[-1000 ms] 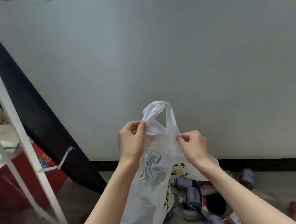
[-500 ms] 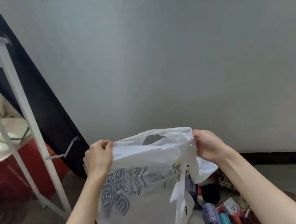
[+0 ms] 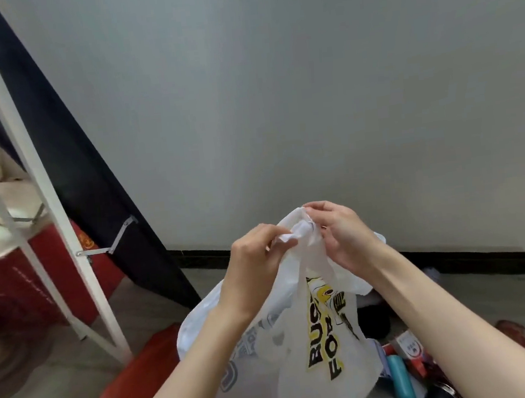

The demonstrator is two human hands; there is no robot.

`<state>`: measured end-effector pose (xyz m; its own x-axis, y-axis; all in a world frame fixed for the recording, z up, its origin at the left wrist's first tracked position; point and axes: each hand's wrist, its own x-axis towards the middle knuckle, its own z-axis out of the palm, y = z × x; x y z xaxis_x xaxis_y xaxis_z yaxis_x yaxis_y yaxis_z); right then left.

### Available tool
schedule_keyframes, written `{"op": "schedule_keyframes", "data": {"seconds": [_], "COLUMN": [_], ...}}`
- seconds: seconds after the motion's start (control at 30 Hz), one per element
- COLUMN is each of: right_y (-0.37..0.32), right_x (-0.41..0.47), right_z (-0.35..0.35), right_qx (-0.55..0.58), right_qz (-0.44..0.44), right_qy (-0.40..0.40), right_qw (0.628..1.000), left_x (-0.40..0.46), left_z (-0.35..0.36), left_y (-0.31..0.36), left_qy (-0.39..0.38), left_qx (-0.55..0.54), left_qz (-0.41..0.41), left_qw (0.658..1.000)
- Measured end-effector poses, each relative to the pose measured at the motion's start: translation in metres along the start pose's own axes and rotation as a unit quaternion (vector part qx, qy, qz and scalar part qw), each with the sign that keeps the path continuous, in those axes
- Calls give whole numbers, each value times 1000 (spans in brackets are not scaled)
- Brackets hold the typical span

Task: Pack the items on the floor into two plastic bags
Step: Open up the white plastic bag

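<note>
A white plastic bag [image 3: 300,339] with yellow and black print hangs in front of me, above the floor. My left hand [image 3: 254,260] pinches the bunched top of the bag from the left. My right hand [image 3: 338,233] pinches the same bunched handles from the right, its fingers curled over the crumpled plastic. Both hands are close together at the bag's top. A red plastic bag [image 3: 135,387] lies on the floor at the lower left, partly hidden by my left forearm. Several loose items [image 3: 407,355], among them a teal tube and a red-and-white packet, lie on the floor behind the white bag.
A white metal frame [image 3: 46,200] leans at the left before a black panel [image 3: 91,170]. A red box [image 3: 13,287] with cream cloth on it stands behind the frame. A pale wall [image 3: 309,98] with a dark skirting runs ahead. A dark round object [image 3: 375,319] lies on the grey floor.
My hands were apart, holding the white bag's mouth stretched wide. They have come together and gathered the bag's top into a bunch. The view tilted down slightly.
</note>
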<state>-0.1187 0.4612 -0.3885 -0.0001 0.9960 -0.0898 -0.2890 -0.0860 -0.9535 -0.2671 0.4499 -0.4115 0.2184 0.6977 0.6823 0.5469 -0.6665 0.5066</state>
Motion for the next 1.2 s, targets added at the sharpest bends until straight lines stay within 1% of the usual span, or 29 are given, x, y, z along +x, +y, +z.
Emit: {"op": "schedule_keyframes", "data": {"seconds": [0.03, 0.07, 0.1, 0.13, 0.17, 0.2, 0.23, 0.27, 0.33, 0.37, 0.4, 0.43, 0.47, 0.53, 0.57, 0.6, 0.7, 0.9, 0.93, 0.97, 1.03, 1.07, 1.1, 1.13, 1.17, 1.2], "right_y": [2, 3, 4, 5, 7, 10, 16, 25, 43, 47, 47, 44, 40, 31, 28, 25, 15, 2, 2, 2, 4, 6, 8, 8, 9, 9], "right_x": [-1, -4, -7, -11, -15, -20, -23, -26, -29, -28, -27, -26, -23, -18, -16, -13, -6, -6, -7, -7, -8, -9, -9, -10, -11, -12], "right_z": [-2, -3, -3, -1, 2, 8, 13, 19, 27, 28, 27, 25, 21, 10, 4, -2, -17, -26, -27, -28, -29, -29, -29, -29, -28, -27], "right_qx": [-83, -196, -304, -380, -418, -427, -435, -457, -504, -504, -487, -458, -421, -327, -286, -261, -228, -157, -176, -219, -335, -371, -382, -368, -343, -314], "right_qz": [-41, -93, -150, -199, -221, -212, -188, -161, -147, -164, -176, -176, -157, -91, -65, -51, -43, -62, -83, -110, -149, -156, -158, -155, -147, -135], "right_qy": [39, 83, 125, 148, 148, 129, 103, 80, 68, 76, 84, 90, 94, 93, 94, 102, 128, 105, 98, 84, 41, 22, 13, 10, 9, 5], "right_qw": [995, 973, 932, 891, 869, 869, 875, 871, 848, 845, 851, 866, 888, 936, 952, 959, 964, 980, 976, 966, 930, 915, 911, 917, 928, 940], "left_x": [1, 2, 3, 5, 7, 8, 9, 9, 10, 10, 10, 10, 10, 7, 5, 3, -3, -9, -9, -10, -13, -15, -16, -18, -18, -17], "left_z": [-1, -2, -3, -5, -8, -11, -14, -17, -22, -24, -26, -28, -30, -36, -39, -43, -49, -56, -56, -57, -56, -54, -53, -51, -48, -45], "left_y": [0, 0, 0, -1, -2, -3, -3, -2, 1, 3, 5, 5, 3, -4, -10, -16, -30, -37, -39, -42, -48, -51, -52, -51, -48, -43], "left_qy": [12, 28, 47, 67, 84, 98, 110, 119, 116, 111, 104, 96, 88, 79, 78, 79, 77, 58, 56, 57, 67, 69, 69, 67, 72, 73], "left_qx": [9, 22, 30, 31, 25, 16, 10, 3, -16, -25, -30, -33, -28, 4, 24, 36, 29, 30, 26, 24, 35, 61, 104, 149, 176, 184], "left_qz": [-32, -71, -116, -163, -208, -242, -264, -274, -275, -273, -271, -269, -265, -256, -255, -257, -268, -223, -222, -226, -253, -273, -287, -281, -237, -158], "left_qw": [999, 997, 992, 984, 974, 965, 958, 954, 954, 955, 956, 958, 960, 963, 964, 962, 960, 973, 973, 972, 965, 958, 950, 946, 953, 967]}}
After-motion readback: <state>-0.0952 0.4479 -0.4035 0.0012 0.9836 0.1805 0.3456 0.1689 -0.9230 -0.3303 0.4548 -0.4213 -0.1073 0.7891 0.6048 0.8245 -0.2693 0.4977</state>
